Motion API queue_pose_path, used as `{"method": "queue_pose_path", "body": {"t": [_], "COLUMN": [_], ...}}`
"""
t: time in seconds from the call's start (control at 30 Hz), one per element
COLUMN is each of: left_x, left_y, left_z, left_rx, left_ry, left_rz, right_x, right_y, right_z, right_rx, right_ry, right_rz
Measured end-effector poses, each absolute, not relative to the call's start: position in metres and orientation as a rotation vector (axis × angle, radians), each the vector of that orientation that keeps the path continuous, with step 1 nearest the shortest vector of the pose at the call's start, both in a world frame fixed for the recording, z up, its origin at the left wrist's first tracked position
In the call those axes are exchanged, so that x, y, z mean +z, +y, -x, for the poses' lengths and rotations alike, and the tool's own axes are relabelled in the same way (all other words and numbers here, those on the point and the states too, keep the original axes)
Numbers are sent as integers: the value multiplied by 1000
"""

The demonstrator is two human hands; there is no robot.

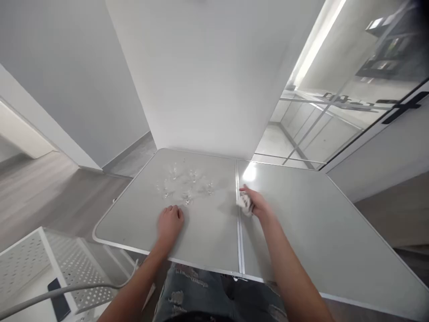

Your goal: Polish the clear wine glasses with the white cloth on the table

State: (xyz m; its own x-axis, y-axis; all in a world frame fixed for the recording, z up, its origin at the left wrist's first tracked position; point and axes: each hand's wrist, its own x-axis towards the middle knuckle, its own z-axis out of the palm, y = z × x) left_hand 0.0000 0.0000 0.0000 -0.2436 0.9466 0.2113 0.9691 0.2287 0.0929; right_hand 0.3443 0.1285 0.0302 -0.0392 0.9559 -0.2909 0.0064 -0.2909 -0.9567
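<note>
Several small clear glasses [186, 185] stand in a cluster on the left half of a grey folding table [301, 214]. My left hand [170, 222] rests on the table just in front of the glasses, fingers curled under, with nothing seen in it. My right hand [256, 204] is closed on a crumpled whitish cloth [244, 203] pressed on the table at its centre seam, to the right of the glasses.
A white wall panel [214, 76] rises behind the table. A glass partition [345, 89] stands at the back right. At lower left is a white perforated shelf [40, 264] with a dark phone [58, 298] and a grey cable [67, 290].
</note>
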Motion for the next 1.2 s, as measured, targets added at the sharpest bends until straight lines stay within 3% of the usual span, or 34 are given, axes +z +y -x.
{"method": "queue_pose_path", "body": {"t": [0.07,0.2,0.3,0.47,0.67,0.8,0.9,1.03,1.1,1.2], "left_x": [2,7,16,33,34,23,13,7,7,9], "left_y": [1,-5,-16,2,94,127,129,124,124,128], "left_z": [2,0,-25,-127,-205,-201,-195,-193,-193,-194], "left_rx": [-312,-474,-809,-1545,-1924,-2288,-2366,-2291,-2462,-3077], "left_ry": [-2380,-2420,-2385,-2212,-1952,-2075,-2082,-1714,-1738,-1803], "left_rz": [1862,1854,1922,2644,2845,2756,2990,3452,3330,2760], "right_x": [34,36,33,30,23,19,14,9,8,9], "right_y": [131,131,124,111,107,114,121,129,130,127], "right_z": [-383,-408,-389,-358,-357,-363,-367,-375,-381,-389], "right_rx": [1604,1543,1540,1477,1386,1253,1238,1244,1269,1499], "right_ry": [-769,-590,-635,-892,-918,-792,-731,-676,-685,-841], "right_rz": [1137,904,845,854,883,931,905,890,850,746]}}
